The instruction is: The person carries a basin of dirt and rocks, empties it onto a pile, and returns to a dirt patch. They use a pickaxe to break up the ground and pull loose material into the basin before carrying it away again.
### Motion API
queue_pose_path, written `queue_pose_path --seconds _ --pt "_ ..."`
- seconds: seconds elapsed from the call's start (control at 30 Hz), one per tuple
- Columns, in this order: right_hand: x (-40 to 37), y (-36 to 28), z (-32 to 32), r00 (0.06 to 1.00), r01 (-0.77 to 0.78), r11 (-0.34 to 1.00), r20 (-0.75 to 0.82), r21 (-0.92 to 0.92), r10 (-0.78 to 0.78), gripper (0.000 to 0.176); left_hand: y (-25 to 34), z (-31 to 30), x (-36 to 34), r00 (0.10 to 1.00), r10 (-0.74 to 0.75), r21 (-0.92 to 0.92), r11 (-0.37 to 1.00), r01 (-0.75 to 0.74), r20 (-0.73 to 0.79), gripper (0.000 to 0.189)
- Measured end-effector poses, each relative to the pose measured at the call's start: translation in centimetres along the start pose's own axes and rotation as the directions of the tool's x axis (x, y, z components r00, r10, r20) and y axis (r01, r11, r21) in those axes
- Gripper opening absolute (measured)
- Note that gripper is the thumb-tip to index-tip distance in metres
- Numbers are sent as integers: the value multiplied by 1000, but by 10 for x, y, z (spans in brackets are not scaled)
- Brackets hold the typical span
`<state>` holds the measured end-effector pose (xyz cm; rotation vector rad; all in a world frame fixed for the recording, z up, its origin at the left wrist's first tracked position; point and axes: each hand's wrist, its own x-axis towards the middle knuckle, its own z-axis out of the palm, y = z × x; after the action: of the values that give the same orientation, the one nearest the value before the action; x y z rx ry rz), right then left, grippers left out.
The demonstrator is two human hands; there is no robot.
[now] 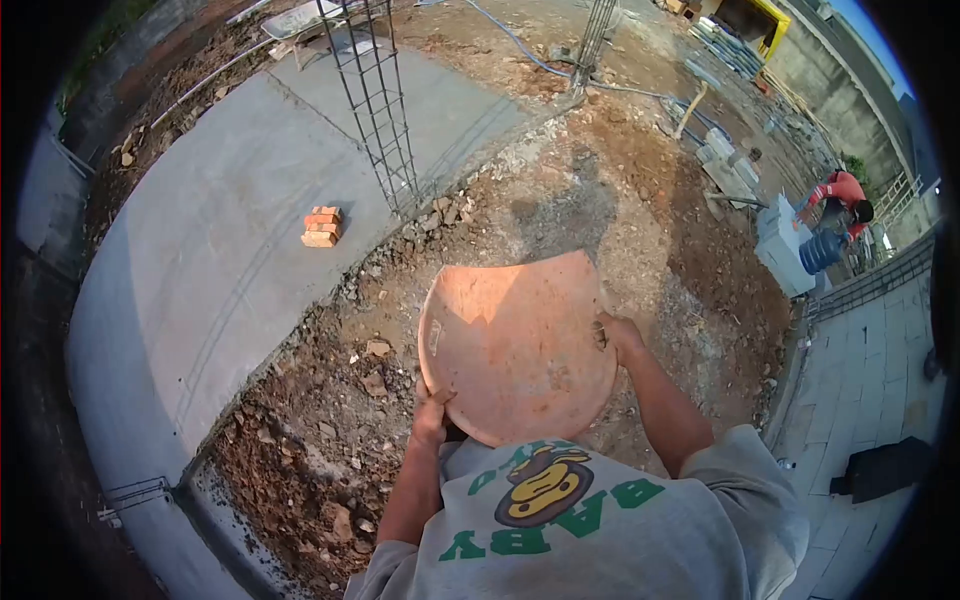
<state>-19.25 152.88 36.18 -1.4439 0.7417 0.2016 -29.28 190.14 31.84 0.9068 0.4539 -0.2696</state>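
An orange, dirt-stained scoop-shaped carrying pan (520, 350) is held out in front of my body, its straight-cut lip facing away from me. Its hollow shows nothing but stains and a shadow across it. My left hand (432, 408) grips the pan's near left edge, the thumb lying over the rim. At the right side, my right hand (622, 338) is closed round the rim by the handle hole. The fingers under the pan are hidden on both sides. Another handle slot shows in its left wall.
Left lies a concrete slab (200, 270) bearing a small stack of bricks (322, 227). A rebar column (375, 110) rises at its edge. Rubble (375, 385) covers the ground. A co-worker (845, 205) bends over pale blocks (783, 245) beside a blue water jug (822, 252). A block wall (850, 400) stands right.
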Motion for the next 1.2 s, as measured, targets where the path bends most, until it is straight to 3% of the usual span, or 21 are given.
queue_pose_path --seconds 0.1,0.2,0.3,0.4,0.53,0.63,0.73,0.83,1.0,1.1,1.2 --pt "8 17 -25 997 -67 973 55 222 56 12 10 23 43 999 -1 132 991 -4 44 64" --pt "10 0 -25 987 -113 928 -66 354 145 14 25 49 87 988 -25 92 996 11 153 64" --pt "46 -9 -34 984 -158 917 -21 366 178 17 30 75 144 981 -129 142 984 108 144 64" --pt "69 -35 -29 952 -171 929 -189 328 242 18 42 110 172 963 -244 170 960 222 117 65" --pt "88 -75 -40 933 -102 923 -287 370 218 19 52 154 224 951 -251 171 960 222 180 70" --pt "103 -73 -63 914 -35 884 -343 466 217 19 71 201 263 894 -392 320 893 315 215 67" --pt "115 -72 -82 888 21 824 -390 566 245 19 74 255 312 881 -399 420 866 271 253 67" --pt "127 -76 -98 854 48 757 -420 652 307 19 81 324 342 821 -503 600 755 266 269 66" --pt "198 -87 -157 813 97 669 -446 737 373 20 41 416 391 869 -465 727 654 211 166 63" --pt "248 -123 -201 816 41 712 -435 701 381 21 11 472 433 897 -422 719 664 204 135 60" --pt "295 -164 -252 853 60 779 -437 624 284 25 -2 518 450 900 -428 703 665 253 80 57"
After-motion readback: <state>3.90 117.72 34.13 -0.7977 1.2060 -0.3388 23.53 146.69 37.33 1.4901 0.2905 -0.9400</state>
